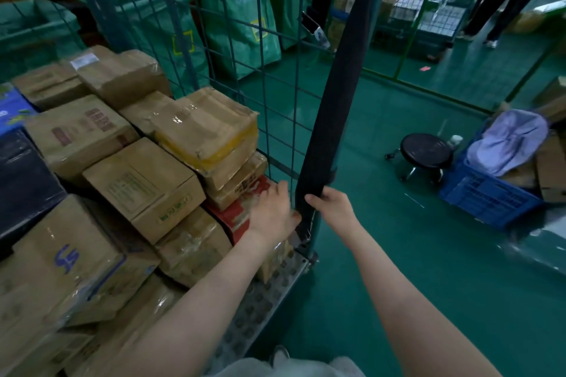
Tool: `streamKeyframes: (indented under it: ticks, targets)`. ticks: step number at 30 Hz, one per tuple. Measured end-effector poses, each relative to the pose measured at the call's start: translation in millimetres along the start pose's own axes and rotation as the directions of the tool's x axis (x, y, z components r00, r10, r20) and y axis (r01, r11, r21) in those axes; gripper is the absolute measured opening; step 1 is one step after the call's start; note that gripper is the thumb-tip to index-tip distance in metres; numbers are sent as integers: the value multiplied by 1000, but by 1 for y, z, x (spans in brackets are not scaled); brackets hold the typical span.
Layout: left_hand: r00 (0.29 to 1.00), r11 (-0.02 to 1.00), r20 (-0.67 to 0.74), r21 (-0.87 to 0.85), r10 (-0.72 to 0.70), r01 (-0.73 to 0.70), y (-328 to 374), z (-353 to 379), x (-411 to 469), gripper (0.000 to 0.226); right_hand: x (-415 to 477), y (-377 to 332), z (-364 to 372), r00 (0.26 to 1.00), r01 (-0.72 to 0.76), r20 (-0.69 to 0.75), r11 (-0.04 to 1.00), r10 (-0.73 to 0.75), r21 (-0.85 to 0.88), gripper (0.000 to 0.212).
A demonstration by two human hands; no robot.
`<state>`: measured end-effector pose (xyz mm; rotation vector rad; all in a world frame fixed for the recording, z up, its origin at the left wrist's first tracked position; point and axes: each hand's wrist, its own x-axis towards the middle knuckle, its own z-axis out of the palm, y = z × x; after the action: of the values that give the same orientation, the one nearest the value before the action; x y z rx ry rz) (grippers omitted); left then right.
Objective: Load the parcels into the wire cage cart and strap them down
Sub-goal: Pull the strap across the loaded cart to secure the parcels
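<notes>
Wire cage cart (269, 291), loaded: cardboard parcels (144, 180) stacked in layers from the deck up, packed tight to the mesh side wall, with a yellow-taped parcel (211, 131) uppermost at the front right corner and a red carton (242, 205) beneath it. Black strap (333, 101): one wide band hanging from the top of the cart down the front right corner post, not yet across the load. Right hand (333, 208) – fingers wrapped round the strap low on its length, apparently to draw it taut and free. Left hand (271, 211) – at the strap's lower end beside the corner post, likely steadying or unfastening it; whether it grips cannot be told. Loading appears done; strapping in hand. Off the cart: black stool (425, 151), blue crate (487, 196), green sacks (242, 15).
</notes>
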<state>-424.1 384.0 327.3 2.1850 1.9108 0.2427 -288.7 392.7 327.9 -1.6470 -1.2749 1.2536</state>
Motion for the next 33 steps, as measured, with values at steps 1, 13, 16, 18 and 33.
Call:
streamKeyframes:
  ticks: [1,13,16,18,33]
  targets:
    - [998,998,46,-60,-31,34,-2,5,-3,62,-5,-1,1,1000,4,19,1000,-4,-11,6]
    - [975,812,172,-544,-138,211,11,14,-77,70,-78,-11,-3,992,16,124,997,-26,80,29]
    - [962,765,105,-586,-254,266,23,16,-108,63,-106,-4,-6,983,-15,181,983,-19,184,8]
    - [957,754,64,-602,-283,263,32,12,-123,64,-125,6,-6,974,-61,227,973,9,222,30]
    - [951,803,186,-511,-246,307,20,-56,-187,67,-206,54,33,885,-234,386,965,261,-115,59]
